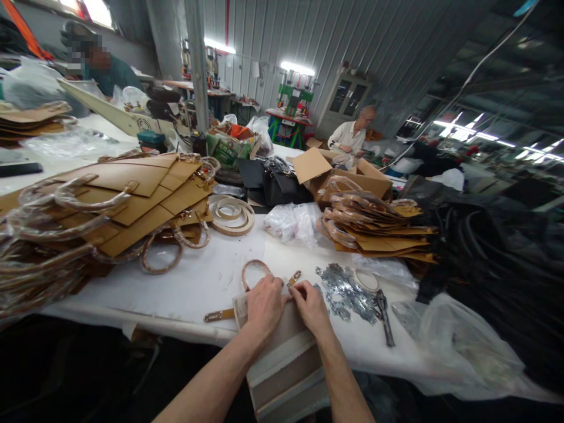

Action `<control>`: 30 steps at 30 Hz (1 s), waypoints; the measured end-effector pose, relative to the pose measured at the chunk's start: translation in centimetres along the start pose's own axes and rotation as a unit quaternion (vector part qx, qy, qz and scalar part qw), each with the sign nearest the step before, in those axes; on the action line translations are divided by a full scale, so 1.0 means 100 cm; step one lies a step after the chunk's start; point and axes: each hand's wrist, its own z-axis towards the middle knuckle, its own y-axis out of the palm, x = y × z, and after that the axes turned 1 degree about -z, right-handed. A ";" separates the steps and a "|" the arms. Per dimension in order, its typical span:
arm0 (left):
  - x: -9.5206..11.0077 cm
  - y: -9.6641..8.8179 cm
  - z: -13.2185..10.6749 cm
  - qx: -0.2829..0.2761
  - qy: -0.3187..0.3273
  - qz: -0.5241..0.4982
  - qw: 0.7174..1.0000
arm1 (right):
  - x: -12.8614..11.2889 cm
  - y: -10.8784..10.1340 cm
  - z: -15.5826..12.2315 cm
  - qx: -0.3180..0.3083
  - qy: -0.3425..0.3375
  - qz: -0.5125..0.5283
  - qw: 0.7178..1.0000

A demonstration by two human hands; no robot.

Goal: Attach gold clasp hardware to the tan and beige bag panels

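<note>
A handbag (286,364) with its pale grey-beige side toward me lies over the table's front edge. My left hand (265,302) grips its upper edge, fingers curled and thumb pointing to the right. Opposite it, my right hand (309,304) pinches at the same edge, close to a short tan strap (295,277) with a metal fitting. What sits between those fingertips is too small to make out. Beyond my left hand a wrapped round handle (255,268) stands out from the bag. Another tan strap (219,315) with a metal end sticks out at the left.
Thin metal plates (346,291) lie heaped right of my hands, beside pliers-like tool (385,320) and a tape ring (366,280). Tan bags (127,194) are piled left, more (379,226) at right. Strap coils (231,214) and plastic bags (467,335) lie around. Two people sit farther back.
</note>
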 end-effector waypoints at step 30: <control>-0.005 0.009 0.003 0.012 0.050 0.005 0.999 | 0.005 0.017 -0.024 0.086 -0.018 -0.013 0.996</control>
